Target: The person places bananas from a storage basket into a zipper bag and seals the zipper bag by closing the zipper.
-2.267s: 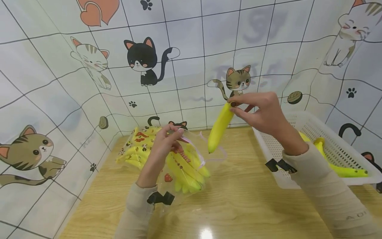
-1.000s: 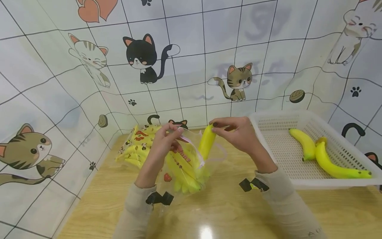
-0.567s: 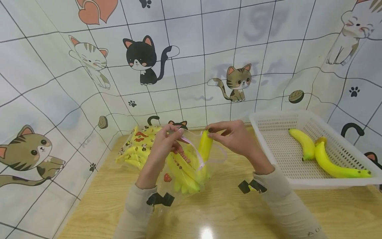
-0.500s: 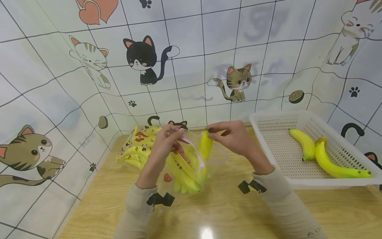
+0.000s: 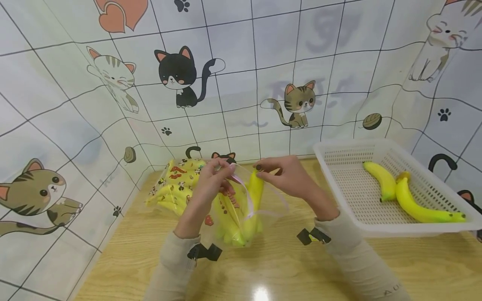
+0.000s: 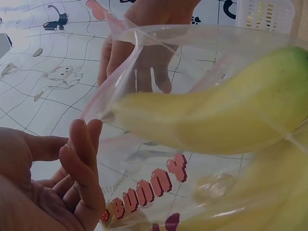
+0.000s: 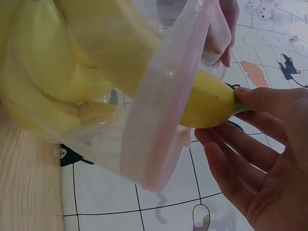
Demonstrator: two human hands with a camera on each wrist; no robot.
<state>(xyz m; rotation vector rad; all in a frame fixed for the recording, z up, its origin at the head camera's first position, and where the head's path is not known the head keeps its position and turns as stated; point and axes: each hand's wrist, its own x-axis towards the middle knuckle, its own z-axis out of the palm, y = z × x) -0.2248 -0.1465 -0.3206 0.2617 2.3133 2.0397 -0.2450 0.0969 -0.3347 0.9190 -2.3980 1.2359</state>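
Note:
My left hand (image 5: 211,182) pinches the pink-edged rim of a clear zip bag (image 6: 144,195) printed with red "BUNNY" lettering. Several bananas lie inside that bag. At its mouth my right hand (image 5: 288,175) pinches the stem end of one more banana (image 5: 256,188). In the right wrist view, thumb and fingers hold the stem of this banana (image 7: 211,98), while most of its length is inside the bag. The left wrist view shows the banana (image 6: 211,113) through the clear plastic.
A white perforated basket (image 5: 339,205) stands on the right, with two bananas (image 5: 418,205) and a short stub beside them. Left of my left hand lies a filled, cartoon-printed bag (image 5: 175,182). Behind the wooden table (image 5: 286,263) rises a cat-patterned backdrop (image 5: 241,96).
My right hand has moved left and down from above the bag, lowering the banana into its mouth. My left hand has kept its grip on the rim, shifting slightly.

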